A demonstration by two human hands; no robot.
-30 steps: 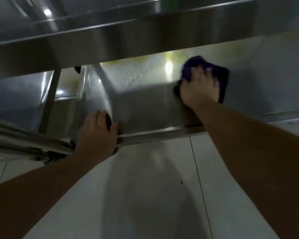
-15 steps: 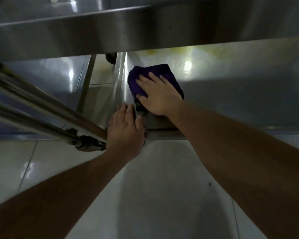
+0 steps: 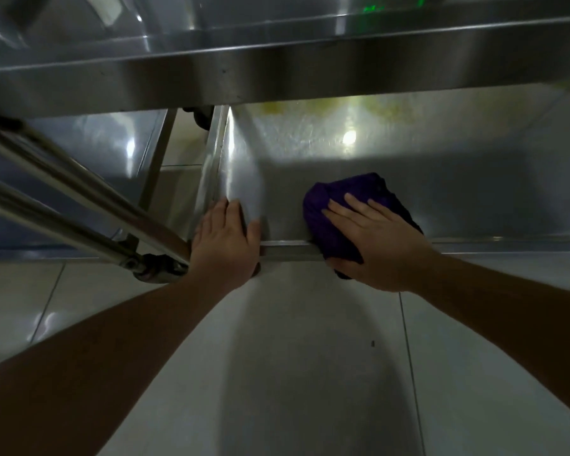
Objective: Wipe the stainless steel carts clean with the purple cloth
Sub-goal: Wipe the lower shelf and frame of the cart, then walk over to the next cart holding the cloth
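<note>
Stainless steel cart shelving fills the upper part of the head view, and reading from the left, two round shiny metal tubes point(image 3: 63, 195) slant down to a joint beside the near corner of the lower steel shelf point(image 3: 474, 192). Behind them stands a thin metal upright post point(image 3: 157, 159), with pale floor showing past it. The left hand point(image 3: 226, 241) rests on that near left corner of the lower shelf, fingers laid together over the raised rim and thumb spread along the front edge; it holds nothing else. Above, the broad brushed-steel edge of the upper shelf point(image 3: 277, 77) runs across the whole picture. Yellowish smears and a bright light reflection lie on the far part of the lower shelf. Further right, the bunched dark purple cloth point(image 3: 329, 218) sits on the lower shelf at its front rim, partly draped over the edge. The right hand point(image 3: 372, 238) presses flat on top of it, fingers straight and slightly spread, thumb under the cloth's near side. Below both forearms lies the pale tiled floor point(image 3: 310, 373).
</note>
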